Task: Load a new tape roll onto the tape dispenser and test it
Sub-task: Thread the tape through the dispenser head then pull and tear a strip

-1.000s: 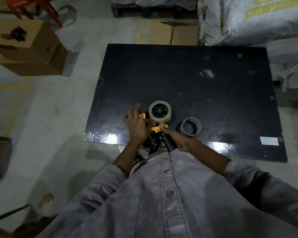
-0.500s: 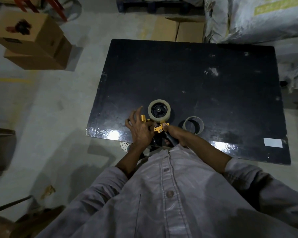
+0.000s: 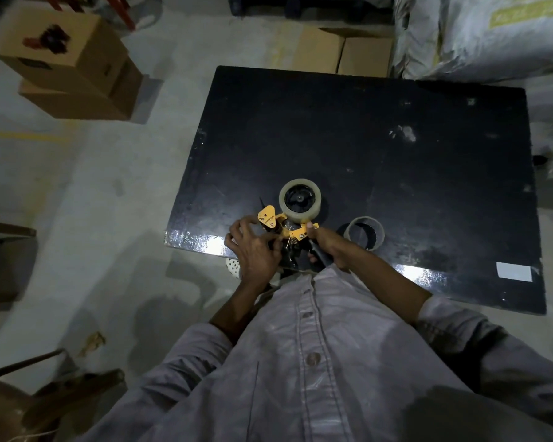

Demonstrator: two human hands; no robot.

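Yellow-and-black tape dispenser [image 3: 281, 228], hand-held type, over the near edge of the black desk [image 3: 364, 138]. Small dark print on its yellow side plate is too small to read.

Tape roll [image 3: 300, 199]: clear or pale, seated on the dispenser's black hub, standing on edge above the desk.

Empty core [image 3: 364, 232]: cardboard ring, lying on the desk just right of the dispenser, apart from it.

Label [image 3: 514, 271]: blank white rectangle near the desk's near right corner.

Sack [image 3: 492, 33]: pale, beyond the desk; yellow-green panel with illegible lettering.

Cardboard boxes [image 3: 67, 62]: stacked on the floor at left; dark mark on top, unreadable.

Right hand [image 3: 331, 248]: arm reaching forward, fingers wrapped closed around the dispenser's black handle.

Left hand [image 3: 256, 250]: knuckles up, fingers curled and pinching at the dispenser's front end, beside the yellow plate.
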